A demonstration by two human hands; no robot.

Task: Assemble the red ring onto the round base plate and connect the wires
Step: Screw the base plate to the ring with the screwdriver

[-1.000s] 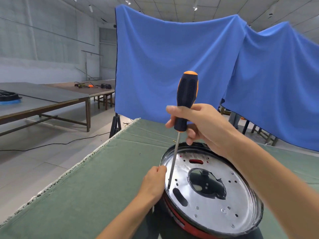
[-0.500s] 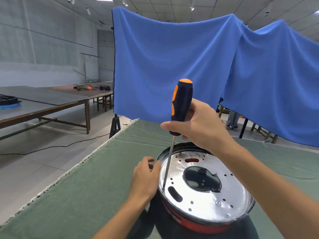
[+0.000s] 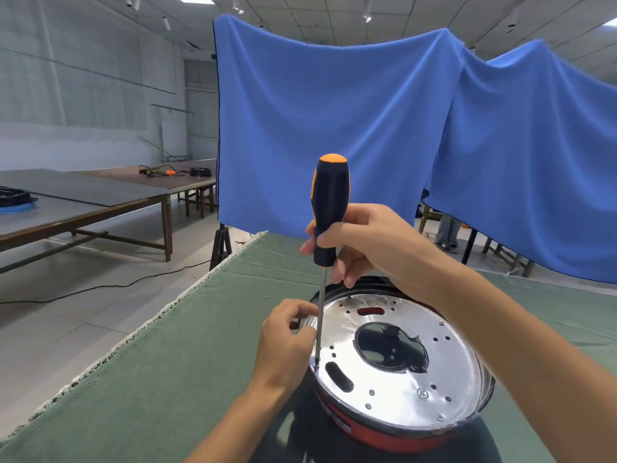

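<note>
The round base plate (image 3: 397, 359), a shiny disc with a large central cutout and many small holes, sits in the lower right of the frame on the green cloth-covered table (image 3: 167, 379). The red ring (image 3: 374, 436) shows as a red band just under the plate's near edge, so the two parts appear already stacked together.

A screwdriver (image 3: 325, 235) with a black and orange handle stands nearly upright over the plate's left side, its tip down at a small hole near the rim. The right hand (image 3: 364, 245), in the centre of the frame, has its fingers curled around the lower part of the handle. The left hand (image 3: 287, 342), just left of the plate, has its fingers bent in beside the shaft low down, thumb and forefinger close against it; whether they pinch the shaft or a screw I cannot tell, as the tip area is too small to read.

By my judgement the ring is seated and the fastening is under way at this one hole. Several other holes around the plate look open, so more screws probably remain. No wires are visible near the plate, so the wiring looks not yet begun.

Behind the table hangs a blue curtain (image 3: 367, 135); at left stand long wooden benches (image 3: 100, 208).
</note>
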